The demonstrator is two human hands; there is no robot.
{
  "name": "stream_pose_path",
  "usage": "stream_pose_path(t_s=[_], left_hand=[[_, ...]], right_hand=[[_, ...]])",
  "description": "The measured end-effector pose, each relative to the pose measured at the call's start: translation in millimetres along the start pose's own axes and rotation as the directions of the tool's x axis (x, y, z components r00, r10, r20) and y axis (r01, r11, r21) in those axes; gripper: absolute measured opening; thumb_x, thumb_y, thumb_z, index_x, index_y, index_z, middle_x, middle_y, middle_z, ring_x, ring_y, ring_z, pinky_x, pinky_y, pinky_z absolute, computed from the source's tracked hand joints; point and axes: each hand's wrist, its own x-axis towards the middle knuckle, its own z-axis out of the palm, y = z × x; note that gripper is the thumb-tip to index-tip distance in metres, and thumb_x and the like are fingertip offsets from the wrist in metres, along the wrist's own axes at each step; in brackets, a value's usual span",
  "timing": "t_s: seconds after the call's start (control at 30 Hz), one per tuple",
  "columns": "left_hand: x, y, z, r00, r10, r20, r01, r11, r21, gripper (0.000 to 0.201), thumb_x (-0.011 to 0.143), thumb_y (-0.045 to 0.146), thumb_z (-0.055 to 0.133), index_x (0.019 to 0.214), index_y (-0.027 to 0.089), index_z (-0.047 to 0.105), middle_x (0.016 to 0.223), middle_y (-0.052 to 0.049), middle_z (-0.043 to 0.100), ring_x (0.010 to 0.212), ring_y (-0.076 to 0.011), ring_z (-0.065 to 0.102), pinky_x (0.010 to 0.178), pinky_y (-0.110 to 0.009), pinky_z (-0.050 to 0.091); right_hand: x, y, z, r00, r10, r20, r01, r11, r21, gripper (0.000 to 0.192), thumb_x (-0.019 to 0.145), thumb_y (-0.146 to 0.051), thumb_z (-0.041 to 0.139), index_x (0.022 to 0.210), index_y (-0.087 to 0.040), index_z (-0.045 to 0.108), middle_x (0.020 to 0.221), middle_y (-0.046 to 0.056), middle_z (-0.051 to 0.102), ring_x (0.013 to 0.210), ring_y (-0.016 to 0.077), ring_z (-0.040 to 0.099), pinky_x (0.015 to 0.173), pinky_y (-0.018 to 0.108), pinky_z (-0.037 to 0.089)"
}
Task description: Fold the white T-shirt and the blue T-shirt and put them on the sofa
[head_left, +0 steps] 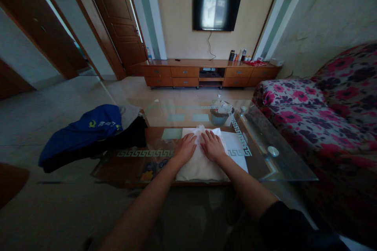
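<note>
White folded cloth [203, 164] lies on the glass coffee table [282, 168], near the front edge and roughly at its middle; both of the person's hands rest on top of it, palms down and fingers spread flat, clamped on nothing. The left hand [185, 148] and the right hand [212, 146] sit side by side on the far half of the cloth, thumbs nearly touching (whether they actually meet cannot be told); neither pinches an edge. A sheet of white paper [237, 149] shows from under the cloth's right side; a small basket [219, 117] stands just beyond the cloth on the glass; a blue garment [85, 129] with dark clothing under it is heaped at the table's left end, well apart from the hands. A floral sofa [318, 113] runs along the right, and a television [216, 10] hangs above a low wooden cabinet [206, 71] on the far wall.

Judged from the flat palms, the step in hand looks like smoothing or pressing the fold; it would go best with even pressure, the hands sliding outward from the centre toward the edges so creases run out rather than bunch; the layers should stay squared, and the paper beneath should not be dragged along.
</note>
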Motion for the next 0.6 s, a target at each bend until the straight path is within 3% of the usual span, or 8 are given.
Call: stream_pose_path(t_s=[0.1,0.2,0.3,0.4,0.47,0.6], left_hand=[[12,-16,15.1,0.999,-0.003,0.037,0.002,0.999,0.037,0.059,0.098,0.038,0.046,0.154,0.022,0.038,0.163,-0.008,0.034,0.151,-0.0252,0.028,0.122,-0.042,0.026],[18,-24,24.1,0.996,-0.052,0.068,0.048,0.997,0.056,0.070,0.097,0.052,0.044,0.157,0.018,0.033,0.164,-0.012,0.032,0.151,-0.0286,0.028,0.120,-0.044,0.027],[25,-19,29.4,0.993,-0.115,0.025,0.112,0.991,0.078,0.077,0.093,0.060,0.047,0.156,0.017,0.034,0.162,-0.015,0.035,0.148,-0.0343,0.032,0.118,-0.049,0.028],[34,-11,34.3,0.990,-0.140,-0.025,0.141,0.987,0.081,0.071,0.095,0.059,0.043,0.155,0.020,0.038,0.161,-0.014,0.037,0.148,-0.0340,0.031,0.121,-0.049,0.023],[38,-10,37.4,0.989,-0.145,-0.032,0.147,0.986,0.074,0.071,0.096,0.058,0.042,0.156,0.021,0.037,0.164,-0.012,0.033,0.152,-0.0324,0.025,0.123,-0.047,0.018],[39,-23,42.2,0.977,-0.213,-0.005,0.213,0.974,0.071,0.081,0.092,0.066,0.045,0.159,0.022,0.030,0.168,-0.012,0.023,0.154,-0.0333,0.018,0.123,-0.049,0.017]], right_hand=[[11,14,8,0.980,0.109,0.165,-0.109,0.994,-0.009,0.074,0.100,-0.061,0.034,0.164,-0.026,0.017,0.171,0.010,0.007,0.155,0.0327,0.007,0.121,0.053,0.013],[18,25,10,0.925,0.266,0.270,-0.265,0.963,-0.042,0.091,0.093,-0.076,0.033,0.165,-0.025,0.009,0.170,0.014,0.003,0.155,0.0371,0.005,0.117,0.063,0.011],[26,25,13,0.925,0.362,0.119,-0.355,0.932,-0.072,0.094,0.094,-0.075,0.031,0.165,-0.017,0.009,0.169,0.019,0.004,0.154,0.0385,0.005,0.119,0.062,0.007],[35,19,21,0.981,0.195,-0.016,-0.196,0.979,-0.064,0.076,0.101,-0.063,0.028,0.164,-0.023,0.016,0.171,0.010,0.005,0.156,0.0311,0.001,0.123,0.052,0.004],[40,20,26,0.994,0.111,0.006,-0.110,0.993,-0.040,0.070,0.102,-0.060,0.026,0.164,-0.026,0.019,0.171,0.006,0.007,0.156,0.0268,0.002,0.124,0.047,0.004],[47,36,34,0.965,0.256,0.053,-0.256,0.967,0.003,0.078,0.101,-0.064,0.016,0.164,-0.018,0.014,0.171,0.010,0.003,0.156,0.0259,0.001,0.124,0.049,0.003]])
